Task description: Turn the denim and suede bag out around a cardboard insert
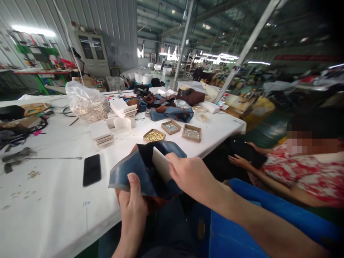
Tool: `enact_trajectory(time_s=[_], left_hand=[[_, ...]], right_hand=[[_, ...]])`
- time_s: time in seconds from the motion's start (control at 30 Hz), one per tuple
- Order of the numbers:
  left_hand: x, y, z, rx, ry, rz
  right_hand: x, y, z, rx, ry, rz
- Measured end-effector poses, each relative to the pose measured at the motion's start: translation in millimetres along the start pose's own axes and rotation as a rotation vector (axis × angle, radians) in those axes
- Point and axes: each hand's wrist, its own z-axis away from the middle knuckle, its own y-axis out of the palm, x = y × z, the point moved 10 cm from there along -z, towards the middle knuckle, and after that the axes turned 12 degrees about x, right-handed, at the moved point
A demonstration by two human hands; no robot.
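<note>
My left hand (134,197) grips the near left side of a blue and brown leather bag (131,172), thumb on its outer face. The bag is held with its mouth up, by the table's front edge. Between the fingers of my right hand (185,172) is a white card (161,164), its lower part down inside the bag's opening. The bag's inside is dark, and the card's lower end cannot be made out. The fingers of my left hand behind the bag are hidden.
On the white table (61,215) lie a phone (91,170), stacked white cards (101,134), small boxes of gold studs (154,135) and silver studs (171,127), and a bag of pieces (87,104). A blue bin (231,229) stands at right, beside a seated person (301,172).
</note>
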Motion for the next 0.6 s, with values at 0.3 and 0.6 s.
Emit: enact_trajectory(time_s=[0.3,0.6], left_hand=[[-1,-29.9,4,-0.054,-0.058,-0.203],[-3,-23.5,6,-0.012,-0.090,-0.119]], right_hand=[[65,26,-28,0.077,-0.286,-0.055],[85,63,-62,0.213,-0.365,-0.131]])
